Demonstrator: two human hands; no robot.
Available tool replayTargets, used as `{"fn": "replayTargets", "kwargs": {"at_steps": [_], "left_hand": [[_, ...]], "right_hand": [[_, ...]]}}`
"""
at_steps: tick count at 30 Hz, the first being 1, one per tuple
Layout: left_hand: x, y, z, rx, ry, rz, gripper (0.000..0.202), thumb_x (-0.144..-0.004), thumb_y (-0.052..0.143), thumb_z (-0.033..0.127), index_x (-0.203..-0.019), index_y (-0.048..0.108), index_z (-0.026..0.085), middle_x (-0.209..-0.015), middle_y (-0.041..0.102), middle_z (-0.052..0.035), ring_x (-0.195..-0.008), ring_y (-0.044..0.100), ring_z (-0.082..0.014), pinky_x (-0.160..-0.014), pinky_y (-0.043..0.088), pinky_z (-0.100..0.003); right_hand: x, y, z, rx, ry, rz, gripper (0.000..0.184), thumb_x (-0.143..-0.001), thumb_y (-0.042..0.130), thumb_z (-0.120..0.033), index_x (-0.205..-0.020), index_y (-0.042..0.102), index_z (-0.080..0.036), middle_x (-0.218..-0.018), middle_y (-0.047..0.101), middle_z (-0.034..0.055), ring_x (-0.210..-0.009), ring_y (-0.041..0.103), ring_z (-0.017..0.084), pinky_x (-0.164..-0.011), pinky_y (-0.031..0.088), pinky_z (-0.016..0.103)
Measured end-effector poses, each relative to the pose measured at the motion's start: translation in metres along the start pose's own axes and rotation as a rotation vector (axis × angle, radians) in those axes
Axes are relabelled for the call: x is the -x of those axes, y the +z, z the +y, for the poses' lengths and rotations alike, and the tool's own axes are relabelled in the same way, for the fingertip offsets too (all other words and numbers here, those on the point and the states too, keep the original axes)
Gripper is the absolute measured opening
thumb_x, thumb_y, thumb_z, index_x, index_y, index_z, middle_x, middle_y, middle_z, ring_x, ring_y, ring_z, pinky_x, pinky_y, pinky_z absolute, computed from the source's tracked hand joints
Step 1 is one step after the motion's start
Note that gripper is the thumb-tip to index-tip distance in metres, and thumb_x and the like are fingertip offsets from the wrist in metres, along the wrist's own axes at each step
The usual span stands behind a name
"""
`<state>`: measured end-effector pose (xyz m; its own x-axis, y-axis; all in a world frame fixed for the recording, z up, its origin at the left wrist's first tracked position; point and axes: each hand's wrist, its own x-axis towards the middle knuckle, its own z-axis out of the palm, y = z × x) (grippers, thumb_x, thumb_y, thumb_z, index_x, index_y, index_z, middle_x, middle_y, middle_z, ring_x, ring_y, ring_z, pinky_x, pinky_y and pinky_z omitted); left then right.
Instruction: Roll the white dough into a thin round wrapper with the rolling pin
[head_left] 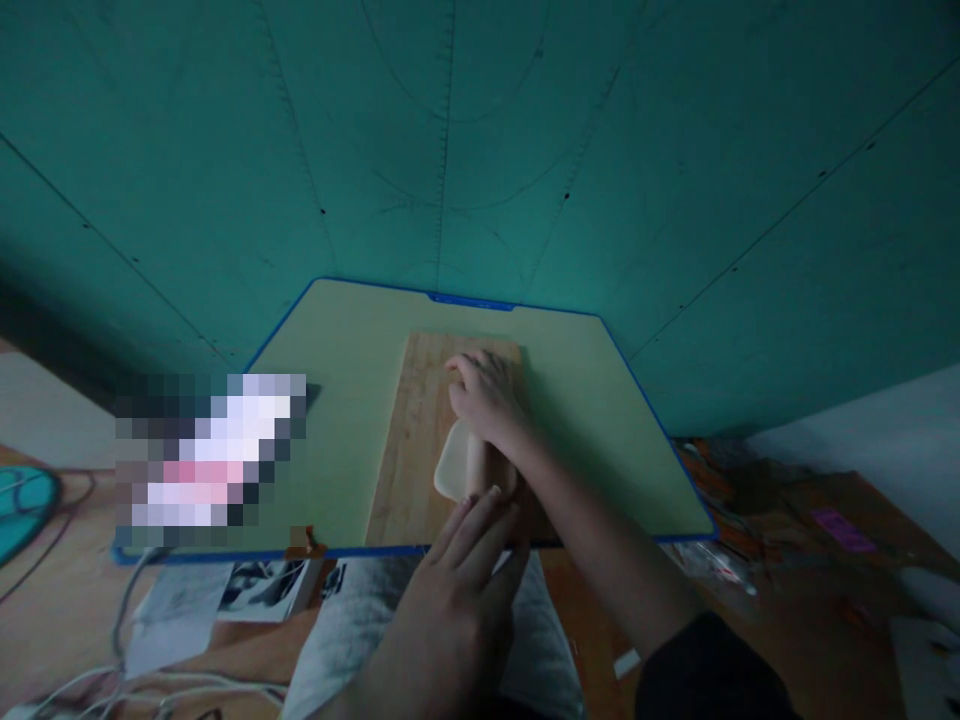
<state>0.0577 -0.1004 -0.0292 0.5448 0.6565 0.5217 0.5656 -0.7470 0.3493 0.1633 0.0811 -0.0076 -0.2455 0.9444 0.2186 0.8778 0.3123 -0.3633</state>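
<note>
A flat, pale piece of dough (451, 466) lies on a wooden board (420, 400), with a rolling pin (477, 466) across it, pointing away from me. My right hand (486, 390) covers the pin's far end, its fingers curled over it. At the near end, by the board's front edge, my left hand (469, 560) presses on the pin with its fingers close together. Both ends of the pin are hidden under my hands. Dough shows on either side of the pin, mostly to the left.
Under the board is a pale green tabletop (330, 330) with a blue rim. A blurred-out bright device (225, 450) stands on its left side, with a cable running down. A dark green wall (480, 150) rises behind. Papers (176, 610), cables and clutter lie below.
</note>
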Motion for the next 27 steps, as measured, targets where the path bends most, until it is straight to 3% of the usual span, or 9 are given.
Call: {"fn": "replayTargets", "kwargs": {"at_steps": [5, 8, 11, 16, 21, 24, 27], "left_hand": [[0.027, -0.024, -0.018, -0.079, -0.015, 0.005, 0.05, -0.087, 0.043, 0.004, -0.134, 0.058, 0.012, -0.153, 0.05, -0.0143, -0.152, 0.03, -0.0264, -0.115, 0.045, -0.052], [0.034, -0.035, -0.027, -0.099, -0.014, -0.001, 0.046, -0.09, 0.041, 0.006, -0.133, 0.058, 0.011, -0.157, 0.044, -0.0143, -0.153, 0.027, -0.0262, -0.119, 0.04, -0.052], [0.027, -0.033, -0.025, -0.046, 0.008, -0.014, 0.042, -0.089, 0.044, 0.009, -0.127, 0.061, 0.012, -0.156, 0.046, -0.0158, -0.153, 0.027, -0.0294, -0.117, 0.041, -0.056], [0.0, -0.011, -0.004, 0.072, 0.038, -0.022, 0.036, -0.083, 0.051, 0.009, -0.115, 0.067, 0.014, -0.147, 0.055, -0.0175, -0.153, 0.026, -0.0344, -0.113, 0.044, -0.059], [-0.021, 0.003, 0.009, 0.14, 0.12, -0.033, 0.039, -0.084, 0.05, 0.009, -0.119, 0.067, 0.013, -0.136, 0.066, -0.0108, -0.145, 0.042, -0.0306, -0.119, 0.038, -0.057], [-0.02, -0.003, 0.006, 0.131, 0.121, -0.047, 0.04, -0.085, 0.048, 0.006, -0.12, 0.067, 0.013, -0.134, 0.067, -0.0097, -0.141, 0.047, -0.0279, -0.118, 0.041, -0.053], [-0.008, -0.014, -0.005, 0.091, 0.114, -0.013, 0.041, -0.086, 0.049, 0.006, -0.123, 0.065, 0.013, -0.133, 0.068, -0.0098, -0.141, 0.048, -0.0278, -0.115, 0.046, -0.052]], "right_hand": [[-0.009, 0.006, -0.038, 0.109, -0.003, -0.011, 0.025, -0.093, 0.048, -0.023, -0.11, 0.066, -0.021, -0.116, 0.068, 0.0109, -0.115, 0.056, 0.029, -0.1, 0.04, 0.045], [-0.013, 0.009, -0.048, 0.127, -0.045, -0.032, 0.026, -0.096, 0.046, -0.025, -0.111, 0.066, -0.019, -0.116, 0.069, 0.0115, -0.114, 0.057, 0.029, -0.099, 0.041, 0.045], [-0.012, 0.008, -0.043, 0.121, -0.062, -0.078, 0.028, -0.096, 0.046, -0.025, -0.114, 0.065, -0.019, -0.119, 0.068, 0.0116, -0.117, 0.057, 0.029, -0.1, 0.041, 0.045], [-0.004, -0.003, -0.013, 0.117, -0.083, -0.151, 0.032, -0.093, 0.049, -0.024, -0.121, 0.065, -0.02, -0.13, 0.062, 0.0111, -0.127, 0.05, 0.027, -0.109, 0.036, 0.043], [0.005, -0.011, 0.016, 0.065, -0.024, -0.212, 0.041, -0.093, 0.05, -0.021, -0.132, 0.059, -0.018, -0.139, 0.056, 0.0115, -0.134, 0.046, 0.025, -0.114, 0.031, 0.04], [0.004, -0.008, 0.015, 0.038, 0.025, -0.191, 0.043, -0.093, 0.049, -0.021, -0.135, 0.057, -0.018, -0.141, 0.054, 0.0117, -0.135, 0.046, 0.025, -0.115, 0.03, 0.039], [-0.003, -0.001, -0.002, 0.028, 0.017, -0.146, 0.04, -0.094, 0.047, -0.022, -0.132, 0.058, -0.019, -0.142, 0.055, 0.0106, -0.134, 0.046, 0.025, -0.114, 0.031, 0.042]]}}
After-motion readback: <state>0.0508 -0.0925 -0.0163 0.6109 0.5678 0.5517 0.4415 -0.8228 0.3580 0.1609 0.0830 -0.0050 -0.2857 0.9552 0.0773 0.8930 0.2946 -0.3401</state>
